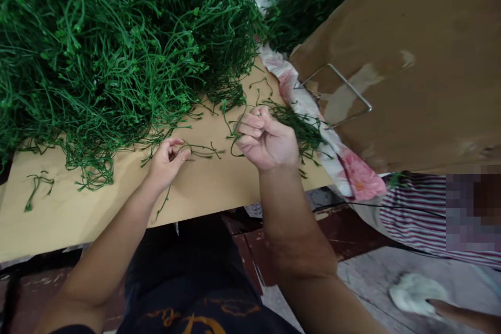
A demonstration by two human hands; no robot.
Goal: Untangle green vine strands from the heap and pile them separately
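Observation:
Over the tan board, my left hand [167, 160] is closed with thumb and fingers pinched on thin green plastic stems [201, 151], whose ends stick out to the right and below. To its right, my right hand [266, 138] is turned palm up, fingers curled in around a green plastic stem [234, 138] that loops out at its left side. A heap of green artificial plant stems [129, 57] towers behind both hands. Just beyond my right wrist lies a smaller bunch of stems [299, 128], partly hidden by the hand.
The tan board [211, 188] bears loose stems [37, 188] at the left. A large cardboard sheet [407, 62] with a metal wire frame [350, 88] stands at the right, beside floral cloth [360, 175]. Another person in a striped garment [415, 214] is at the lower right.

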